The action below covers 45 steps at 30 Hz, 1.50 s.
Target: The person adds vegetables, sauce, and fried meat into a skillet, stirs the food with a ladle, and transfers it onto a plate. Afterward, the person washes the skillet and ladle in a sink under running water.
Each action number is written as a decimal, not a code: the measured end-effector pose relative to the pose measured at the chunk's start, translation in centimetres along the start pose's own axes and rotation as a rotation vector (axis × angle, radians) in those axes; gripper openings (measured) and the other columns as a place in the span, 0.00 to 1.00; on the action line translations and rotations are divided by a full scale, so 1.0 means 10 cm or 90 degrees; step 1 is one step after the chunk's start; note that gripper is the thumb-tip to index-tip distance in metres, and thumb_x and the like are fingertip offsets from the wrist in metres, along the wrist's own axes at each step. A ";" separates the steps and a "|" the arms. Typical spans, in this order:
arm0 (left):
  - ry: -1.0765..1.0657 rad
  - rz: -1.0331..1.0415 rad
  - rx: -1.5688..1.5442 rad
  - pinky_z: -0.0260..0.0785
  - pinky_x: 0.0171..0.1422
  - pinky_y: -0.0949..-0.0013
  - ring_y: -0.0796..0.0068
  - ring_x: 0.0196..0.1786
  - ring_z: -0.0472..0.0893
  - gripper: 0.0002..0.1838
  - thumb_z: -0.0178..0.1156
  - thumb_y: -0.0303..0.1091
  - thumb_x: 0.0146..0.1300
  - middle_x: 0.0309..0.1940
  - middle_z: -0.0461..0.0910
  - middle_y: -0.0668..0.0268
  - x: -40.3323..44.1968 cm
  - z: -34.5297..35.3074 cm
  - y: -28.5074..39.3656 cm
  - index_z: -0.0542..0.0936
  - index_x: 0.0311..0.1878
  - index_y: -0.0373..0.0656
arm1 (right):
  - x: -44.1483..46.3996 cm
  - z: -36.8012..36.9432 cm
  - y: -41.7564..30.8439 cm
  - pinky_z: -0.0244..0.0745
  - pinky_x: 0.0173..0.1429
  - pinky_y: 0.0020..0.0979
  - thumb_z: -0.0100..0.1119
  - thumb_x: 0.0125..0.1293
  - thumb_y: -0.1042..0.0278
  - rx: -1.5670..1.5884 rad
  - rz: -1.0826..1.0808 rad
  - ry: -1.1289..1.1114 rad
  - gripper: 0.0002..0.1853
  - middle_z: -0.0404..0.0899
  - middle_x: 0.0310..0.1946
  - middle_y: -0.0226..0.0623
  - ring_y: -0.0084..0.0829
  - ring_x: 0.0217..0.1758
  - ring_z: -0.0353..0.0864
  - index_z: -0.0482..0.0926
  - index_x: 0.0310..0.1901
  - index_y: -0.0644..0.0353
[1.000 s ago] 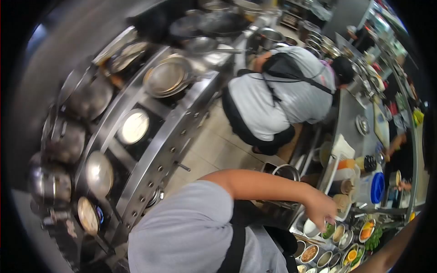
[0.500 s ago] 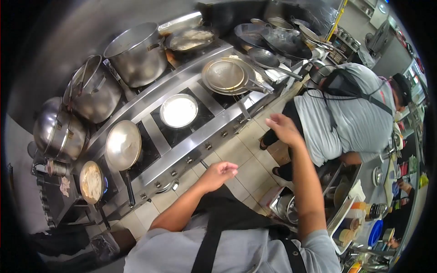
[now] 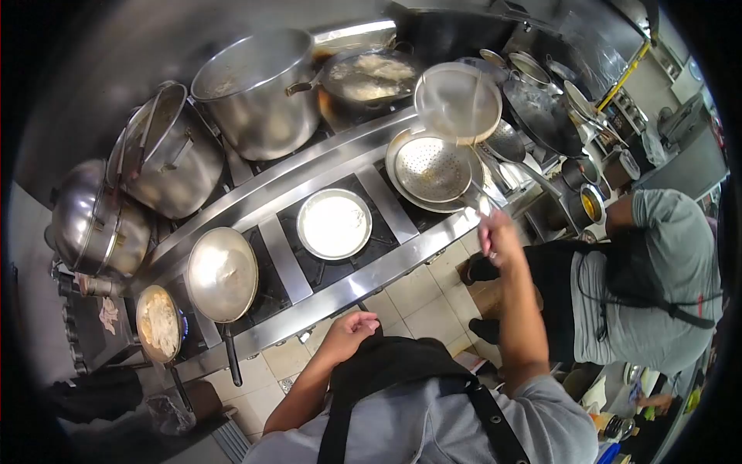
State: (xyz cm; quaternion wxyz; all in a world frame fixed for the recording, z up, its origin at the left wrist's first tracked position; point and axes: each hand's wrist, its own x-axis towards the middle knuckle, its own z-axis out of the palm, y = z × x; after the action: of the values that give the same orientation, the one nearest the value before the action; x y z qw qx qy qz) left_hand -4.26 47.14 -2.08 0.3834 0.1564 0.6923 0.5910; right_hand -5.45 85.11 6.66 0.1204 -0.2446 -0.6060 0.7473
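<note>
My right hand (image 3: 498, 238) grips the handle of a fine-mesh strainer (image 3: 457, 99), whose round basket is raised over the back right of the stove. Below it, a perforated metal skimmer (image 3: 433, 170) rests in a wide round pan (image 3: 417, 203). My left hand (image 3: 352, 336) hovers in front of my black apron with its fingers curled together; nothing shows in it. The nearest cookware to it is a round pan of white contents (image 3: 334, 224) on the middle burner. A lidded-looking frying pan (image 3: 222, 274) sits farther left, its black handle toward me.
At the far left a small pan of food (image 3: 158, 325) sits over a blue flame. Tall pots (image 3: 255, 100) line the back, beside a wok of frying pieces (image 3: 369, 76). More woks (image 3: 541, 116) stand at the back right. A co-worker (image 3: 649, 278) bends over at the right.
My right hand has reached forward to the strainer and lifted it off the skimmer. My left hand has drawn slightly back and curled. The co-worker has shifted, and the view has turned.
</note>
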 end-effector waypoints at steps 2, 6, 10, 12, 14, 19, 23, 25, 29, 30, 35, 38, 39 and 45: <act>0.041 -0.028 -0.039 0.71 0.48 0.74 0.78 0.44 0.81 0.16 0.56 0.36 0.69 0.45 0.83 0.63 0.01 -0.05 0.07 0.76 0.55 0.37 | 0.40 0.22 -0.59 0.55 0.09 0.24 0.51 0.69 0.65 -0.224 -0.071 0.005 0.10 0.69 0.11 0.29 0.22 0.07 0.65 0.72 0.30 0.59; 0.119 -0.034 -0.101 0.71 0.53 0.73 0.78 0.46 0.80 0.16 0.57 0.31 0.66 0.43 0.83 0.63 0.06 -0.10 0.23 0.76 0.55 0.34 | 1.42 0.87 -1.17 0.66 0.13 0.31 0.52 0.65 0.68 -0.394 -0.162 -0.018 0.09 0.75 0.15 0.38 0.30 0.11 0.73 0.74 0.33 0.66; 0.267 -0.034 -0.080 0.72 0.48 0.73 0.76 0.44 0.81 0.16 0.56 0.33 0.67 0.44 0.83 0.62 0.07 -0.10 0.17 0.76 0.55 0.36 | 2.52 1.15 -0.91 0.76 0.21 0.36 0.53 0.61 0.75 -0.895 -0.277 -0.260 0.12 0.80 0.21 0.51 0.40 0.20 0.83 0.76 0.29 0.79; 0.350 -0.045 -0.079 0.72 0.44 0.72 0.73 0.43 0.83 0.17 0.57 0.38 0.68 0.44 0.83 0.61 0.06 -0.06 0.09 0.76 0.55 0.37 | 2.47 1.16 -1.07 0.77 0.22 0.38 0.51 0.62 0.75 -0.985 -0.224 -0.329 0.13 0.80 0.23 0.54 0.41 0.20 0.83 0.76 0.28 0.80; 0.404 -0.082 -0.089 0.72 0.44 0.72 0.73 0.43 0.83 0.18 0.57 0.38 0.68 0.44 0.83 0.61 0.05 0.02 0.10 0.76 0.55 0.37 | 2.52 1.04 -1.21 0.78 0.24 0.38 0.48 0.63 0.75 -0.717 -0.217 -0.159 0.14 0.80 0.26 0.59 0.42 0.20 0.83 0.76 0.27 0.80; 0.493 -0.131 -0.141 0.72 0.43 0.72 0.73 0.42 0.83 0.18 0.58 0.39 0.67 0.43 0.83 0.62 0.30 0.36 0.16 0.76 0.54 0.37 | 2.71 0.76 -1.18 0.78 0.24 0.40 0.46 0.63 0.75 -0.727 -0.197 -0.216 0.13 0.79 0.30 0.63 0.45 0.22 0.84 0.74 0.34 0.82; 0.512 -0.150 -0.131 0.72 0.43 0.72 0.72 0.42 0.83 0.19 0.58 0.40 0.67 0.43 0.83 0.62 0.54 0.60 0.25 0.76 0.54 0.37 | 2.95 0.57 -1.22 0.77 0.23 0.41 0.45 0.62 0.75 -0.732 -0.197 -0.233 0.14 0.79 0.32 0.64 0.47 0.21 0.83 0.73 0.41 0.82; 0.536 -0.141 -0.133 0.72 0.41 0.73 0.75 0.42 0.82 0.22 0.61 0.41 0.64 0.43 0.83 0.62 0.62 0.65 0.20 0.76 0.54 0.35 | 3.05 0.49 -1.22 0.77 0.23 0.41 0.46 0.61 0.75 -0.727 -0.195 -0.268 0.15 0.79 0.31 0.64 0.48 0.20 0.82 0.74 0.43 0.80; 0.568 -0.146 -0.139 0.72 0.40 0.73 0.75 0.41 0.82 0.21 0.61 0.40 0.64 0.42 0.83 0.62 0.63 0.76 0.13 0.76 0.54 0.35 | 2.99 0.36 -1.18 0.76 0.22 0.41 0.48 0.61 0.74 -0.712 -0.195 -0.265 0.15 0.79 0.29 0.63 0.47 0.19 0.82 0.75 0.41 0.82; 0.572 -0.155 -0.143 0.72 0.40 0.73 0.75 0.41 0.82 0.21 0.61 0.40 0.64 0.42 0.83 0.62 0.62 0.78 0.15 0.77 0.54 0.35 | 2.95 0.35 -1.27 0.76 0.22 0.41 0.48 0.61 0.74 -0.682 -0.219 -0.247 0.15 0.79 0.28 0.64 0.47 0.19 0.82 0.75 0.39 0.82; 0.606 -0.159 -0.155 0.72 0.39 0.73 0.75 0.40 0.82 0.20 0.61 0.39 0.63 0.40 0.83 0.63 0.52 0.73 0.06 0.77 0.53 0.35 | 3.19 0.23 -1.09 0.76 0.21 0.41 0.49 0.61 0.73 -0.676 -0.189 -0.260 0.14 0.79 0.27 0.63 0.48 0.19 0.82 0.76 0.35 0.82; 0.609 -0.167 -0.153 0.72 0.39 0.74 0.75 0.40 0.82 0.19 0.62 0.39 0.63 0.40 0.83 0.63 0.46 0.67 0.04 0.78 0.52 0.35 | 3.34 0.18 -0.91 0.76 0.22 0.41 0.48 0.61 0.74 -0.823 -0.316 -0.294 0.13 0.79 0.25 0.61 0.47 0.18 0.81 0.76 0.34 0.80; 0.608 -0.169 -0.148 0.72 0.39 0.74 0.75 0.40 0.82 0.19 0.62 0.39 0.63 0.40 0.83 0.63 0.44 0.65 0.02 0.78 0.52 0.36 | 3.28 0.20 -1.00 0.74 0.20 0.40 0.47 0.62 0.74 -0.728 -0.295 -0.258 0.13 0.78 0.22 0.57 0.45 0.15 0.79 0.75 0.31 0.79; 0.611 -0.173 -0.144 0.71 0.38 0.74 0.75 0.39 0.82 0.20 0.63 0.42 0.62 0.39 0.83 0.65 0.27 0.40 -0.13 0.78 0.52 0.37 | 3.14 0.31 -0.91 0.74 0.21 0.39 0.47 0.61 0.76 -0.796 -0.260 -0.245 0.12 0.76 0.18 0.55 0.42 0.15 0.80 0.76 0.27 0.76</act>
State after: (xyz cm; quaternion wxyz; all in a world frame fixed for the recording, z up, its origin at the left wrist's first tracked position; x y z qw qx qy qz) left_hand -2.89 51.43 -4.28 0.1102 -0.2665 0.7361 0.6124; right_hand -34.82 99.55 9.04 -0.0149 -0.0119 -0.9681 0.2498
